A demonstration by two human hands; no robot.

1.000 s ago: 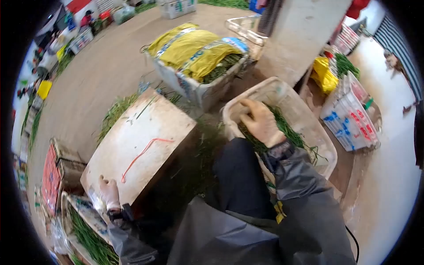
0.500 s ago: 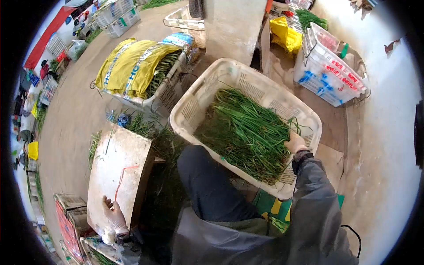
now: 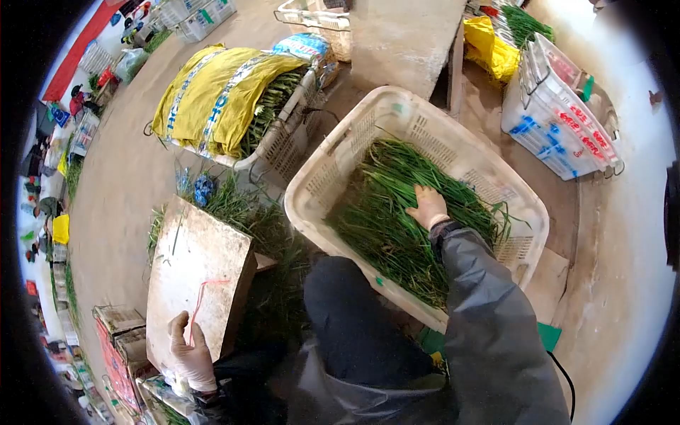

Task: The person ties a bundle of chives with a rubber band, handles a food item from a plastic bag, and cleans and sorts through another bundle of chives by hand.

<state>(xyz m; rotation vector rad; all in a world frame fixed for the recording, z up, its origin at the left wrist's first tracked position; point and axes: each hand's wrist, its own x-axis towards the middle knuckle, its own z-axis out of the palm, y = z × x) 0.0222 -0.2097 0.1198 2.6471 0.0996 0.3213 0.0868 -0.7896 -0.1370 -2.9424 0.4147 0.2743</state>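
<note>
A white plastic basket [image 3: 322,159] stands in front of my knees, part-filled with long, thin green stalks [image 3: 397,177]. My right hand [image 3: 427,207] lies on top of these stalks, near the middle of the pile, with its thumb and fingers apart. At the lower left, my gloved left hand [image 3: 191,358] is over the near end of a pale, stained board [image 3: 188,248], its thumb and fingers spread. A thin red string [image 3: 197,301] lies on the board and runs down to the gap between thumb and fingers; I see no firm grip on it.
Beyond the board, a yellow sack [image 3: 219,92] covers a crate of green stems. Loose greens [image 3: 241,205] lie between board and basket. A white crate with red and blue markings [image 3: 559,127] stands at right by the wall. A pale pillar [image 3: 400,46] rises behind the basket.
My right hand has moved left from the right end of the stalks to the middle of the pile. My left hand stays by the string, and the view has shifted slightly.
</note>
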